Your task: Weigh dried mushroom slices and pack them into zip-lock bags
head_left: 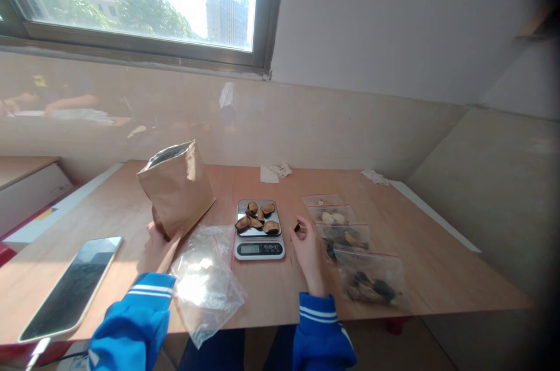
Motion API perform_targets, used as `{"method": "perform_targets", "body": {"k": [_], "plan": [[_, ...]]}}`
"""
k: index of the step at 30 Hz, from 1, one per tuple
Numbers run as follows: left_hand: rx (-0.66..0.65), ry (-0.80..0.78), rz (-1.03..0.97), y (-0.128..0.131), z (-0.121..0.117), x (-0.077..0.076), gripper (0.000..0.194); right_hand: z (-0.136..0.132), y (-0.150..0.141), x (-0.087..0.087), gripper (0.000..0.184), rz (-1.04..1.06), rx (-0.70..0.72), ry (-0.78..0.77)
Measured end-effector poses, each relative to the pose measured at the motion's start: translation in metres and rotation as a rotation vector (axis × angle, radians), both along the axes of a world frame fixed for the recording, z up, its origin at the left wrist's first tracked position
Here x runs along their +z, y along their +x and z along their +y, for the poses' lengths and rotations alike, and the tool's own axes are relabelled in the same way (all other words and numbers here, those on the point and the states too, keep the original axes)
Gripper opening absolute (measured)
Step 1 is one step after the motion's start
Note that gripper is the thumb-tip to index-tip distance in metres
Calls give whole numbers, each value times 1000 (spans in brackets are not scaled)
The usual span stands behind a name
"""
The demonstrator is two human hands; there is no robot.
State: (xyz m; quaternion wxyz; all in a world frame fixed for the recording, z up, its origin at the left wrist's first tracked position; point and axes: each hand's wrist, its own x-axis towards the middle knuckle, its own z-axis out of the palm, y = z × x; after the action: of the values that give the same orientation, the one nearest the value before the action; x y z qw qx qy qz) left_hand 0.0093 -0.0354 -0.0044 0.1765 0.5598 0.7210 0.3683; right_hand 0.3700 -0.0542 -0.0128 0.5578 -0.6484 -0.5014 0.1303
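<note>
A brown paper bag with an open top tilts over the table's left half, its lower end gripped by my left hand. My right hand, just right of the small kitchen scale, pinches a small dark dried piece between thumb and fingertips. Several curled, brown dried pieces lie on the scale's plate; their exact kind is unclear. The scale's display is lit, but its digits are too small to read surely. Clear plastic zip bags lie between my left arm and the scale.
Right of my right hand, several filled zip bags overlap in a row, the nearest zip bag holding dark pieces. A phone with a cable lies at left. Crumpled tissue sits by the wall.
</note>
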Motion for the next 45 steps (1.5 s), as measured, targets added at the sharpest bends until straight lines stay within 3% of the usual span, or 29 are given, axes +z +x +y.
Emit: {"method": "perform_targets", "body": {"k": [3, 6, 11, 17, 20, 24, 26, 29, 32, 37, 39, 45], "plan": [[162, -84, 82, 6, -4, 11, 80, 22, -16, 18, 40, 62, 61, 4], [167, -142, 76, 12, -6, 20, 77, 32, -25, 25, 39, 45, 168, 23], [178, -205, 65, 14, -6, 26, 77, 8, -19, 6, 38, -37, 98, 81], [180, -178, 22, 9, -1, 15, 79, -23, -4, -17, 33, -130, -9, 93], [158, -68, -58, 6, 1, 6, 78, -24, -2, -21, 33, -208, 2, 71], [151, 263, -84, 8, -3, 2, 79, -20, -2, -30, 34, -333, 35, 18], [149, 405, -75, 10, -12, 3, 79, -18, -2, -34, 34, -364, 31, 10], [173, 476, -82, 13, -33, 8, 70, -19, -2, -37, 34, -368, 10, 14], [123, 340, -43, 21, -57, 16, 39, -20, -2, -36, 34, -363, 10, 0], [-303, 107, 42, 55, -74, 29, 36, -21, -4, -33, 33, -346, -2, -19], [-334, 31, 86, 71, -74, 23, 42, -22, -4, -33, 33, -342, -15, -20], [-189, -64, 253, 110, -76, -16, 73, -22, -3, -37, 32, -383, -40, -54]]}}
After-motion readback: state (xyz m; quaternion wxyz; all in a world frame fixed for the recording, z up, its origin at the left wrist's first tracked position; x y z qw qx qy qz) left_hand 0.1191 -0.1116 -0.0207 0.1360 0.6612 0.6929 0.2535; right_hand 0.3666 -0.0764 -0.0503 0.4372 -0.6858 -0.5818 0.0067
